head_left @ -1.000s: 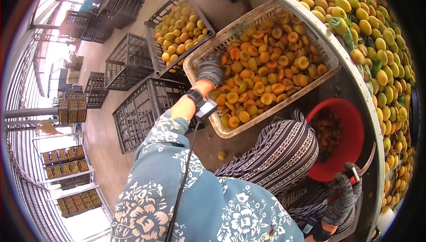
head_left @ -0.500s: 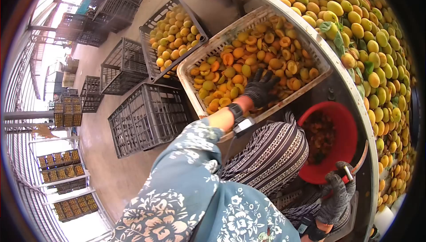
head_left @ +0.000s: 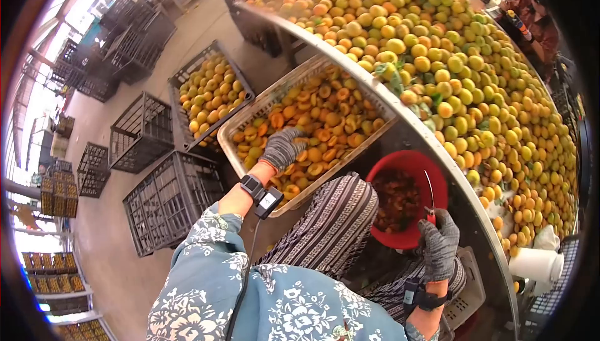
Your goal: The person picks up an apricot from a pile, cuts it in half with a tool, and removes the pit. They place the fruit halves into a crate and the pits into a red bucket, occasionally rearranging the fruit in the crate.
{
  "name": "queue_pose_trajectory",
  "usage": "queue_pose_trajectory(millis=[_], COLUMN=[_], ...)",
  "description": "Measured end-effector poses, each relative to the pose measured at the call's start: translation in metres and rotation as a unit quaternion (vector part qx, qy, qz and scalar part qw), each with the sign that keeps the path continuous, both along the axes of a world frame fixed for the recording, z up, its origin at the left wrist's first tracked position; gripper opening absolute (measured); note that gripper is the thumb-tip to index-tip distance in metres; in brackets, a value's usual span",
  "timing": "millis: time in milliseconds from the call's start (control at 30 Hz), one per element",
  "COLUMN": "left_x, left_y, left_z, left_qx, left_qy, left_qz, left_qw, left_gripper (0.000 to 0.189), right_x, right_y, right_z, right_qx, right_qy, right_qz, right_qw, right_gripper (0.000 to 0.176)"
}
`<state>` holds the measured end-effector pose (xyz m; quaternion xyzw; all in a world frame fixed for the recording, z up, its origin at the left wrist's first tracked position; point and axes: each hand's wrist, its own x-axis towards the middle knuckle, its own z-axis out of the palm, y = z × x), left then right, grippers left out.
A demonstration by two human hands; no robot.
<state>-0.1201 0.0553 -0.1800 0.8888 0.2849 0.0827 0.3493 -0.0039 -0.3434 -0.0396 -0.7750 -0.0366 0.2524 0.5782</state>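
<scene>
My left hand (head_left: 281, 148), in a dark knit glove, lies palm down on the halved apricots in the beige crate (head_left: 232, 130), fingers curled over the fruit. Whether it grips a piece I cannot tell. My right hand (head_left: 439, 245), also gloved, holds a small red-handled curved knife (head_left: 429, 198) upright over the rim of the red bucket (head_left: 381, 167), which holds dark apricot pits. The bucket sits beside my striped trouser leg (head_left: 328, 221).
A long metal table (head_left: 431, 147) heaped with whole apricots (head_left: 462, 72) runs along the right. A black crate (head_left: 186, 133) of whole fruit and several empty black crates (head_left: 165, 200) stand on the floor at left. A white roll (head_left: 534, 263) lies at the table's near end.
My left hand slid from the crate's far corner back toward its near side. My right hand lifted the knife to the bucket rim. The view tilted up toward the table.
</scene>
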Motion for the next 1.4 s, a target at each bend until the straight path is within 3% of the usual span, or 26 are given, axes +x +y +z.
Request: queue_pose_trajectory(millis=[33, 133, 233, 300, 367, 467, 500, 533, 600, 633, 733, 767, 867, 933, 1000, 1033, 1133, 1167, 1267, 1333, 1400], left_x=[0.014, 0.061, 0.11, 0.139, 0.174, 0.214, 0.224, 0.232, 0.247, 0.253, 0.27, 0.282, 0.3, 0.295, 0.289, 0.279, 0.264, 0.264, 0.269, 0.274, 0.278], left_y=[-0.003, -0.016, -0.027, -0.032, -0.024, -0.002, 0.004, 0.004, -0.006, -0.01, -0.036, -0.038, -0.022, -0.018, -0.026, -0.04, -0.061, -0.069, -0.099, -0.131, -0.159], left_z=[0.012, 0.07, 0.107, 0.129, 0.127, 0.124, 0.126, 0.13, 0.139, 0.143, 0.159, 0.152, 0.146, 0.132, 0.139, 0.155, 0.167, 0.166, 0.162, 0.152, 0.145], left_qx=[-0.043, -0.134, -0.126, -0.109, -0.114, -0.046, -0.028, -0.023, 0.081, 0.075, 0.143, 0.166, 0.157, 0.017, -0.259, -0.338, -0.428, -0.357, -0.45, -0.391, -0.444], left_qy=[-0.097, -0.205, -0.283, -0.274, -0.284, -0.235, -0.183, -0.176, -0.036, 0.005, 0.123, 0.123, 0.106, -0.142, -0.307, -0.326, -0.313, -0.325, -0.259, -0.224, -0.141], left_qz=[0.017, -0.003, -0.045, -0.045, -0.039, -0.019, -0.021, -0.021, 0.022, 0.005, -0.054, -0.017, -0.035, -0.062, -0.085, -0.09, -0.158, -0.185, -0.162, -0.2, -0.186], left_qw=[0.994, 0.97, 0.95, 0.955, 0.951, 0.971, 0.983, 0.984, 0.996, 0.997, 0.98, 0.978, 0.981, 0.988, 0.912, 0.879, 0.833, 0.856, 0.839, 0.87, 0.865], left_gripper=[0.033, 0.026, 0.023, 0.023, 0.023, 0.029, 0.043, 0.043, 0.063, 0.083, 0.082, 0.076, 0.063, 0.046, 0.046, 0.047, 0.056, 0.054, 0.056, 0.056, 0.054], right_x=[0.003, 0.016, 0.046, 0.068, 0.086, 0.104, 0.11, 0.117, 0.123, 0.123, 0.129, 0.131, 0.136, 0.141, 0.142, 0.146, 0.149, 0.151, 0.151, 0.149, 0.151], right_y=[0.004, 0.024, 0.035, 0.038, 0.035, 0.02, 0.013, 0.006, 0.001, 0.0, 0.001, 0.003, 0.006, 0.007, 0.007, 0.008, 0.013, 0.015, 0.016, 0.019, 0.018], right_z=[0.015, 0.057, 0.074, 0.069, 0.054, 0.028, 0.019, 0.009, 0.009, 0.014, 0.02, 0.02, 0.016, 0.013, 0.014, 0.011, 0.015, 0.015, 0.019, 0.022, 0.022], right_qx=[0.029, 0.179, 0.245, 0.248, 0.258, 0.253, 0.257, 0.26, 0.255, 0.25, 0.247, 0.246, 0.252, 0.251, 0.264, 0.264, 0.27, 0.26, 0.27, 0.28, 0.282], right_qy=[0.024, -0.028, -0.07, -0.093, -0.095, -0.082, -0.072, -0.059, -0.047, -0.061, -0.067, -0.062, -0.057, -0.06, -0.063, -0.068, -0.052, -0.047, -0.037, -0.034, -0.043], right_qz=[0.012, -0.034, -0.038, -0.053, -0.076, -0.139, -0.143, -0.148, -0.164, -0.163, -0.156, -0.148, -0.136, -0.136, -0.127, -0.132, -0.127, -0.13, -0.133, -0.146, -0.147], right_qw=[0.999, 0.983, 0.966, 0.963, 0.958, 0.954, 0.953, 0.952, 0.952, 0.952, 0.954, 0.956, 0.956, 0.956, 0.954, 0.953, 0.953, 0.956, 0.953, 0.948, 0.947], right_gripper=[0.022, 0.022, 0.022, 0.022, 0.022, 0.023, 0.023, 0.023, 0.024, 0.024, 0.025, 0.025, 0.025, 0.025, 0.024, 0.023, 0.021, 0.02, 0.019, 0.018, 0.018])
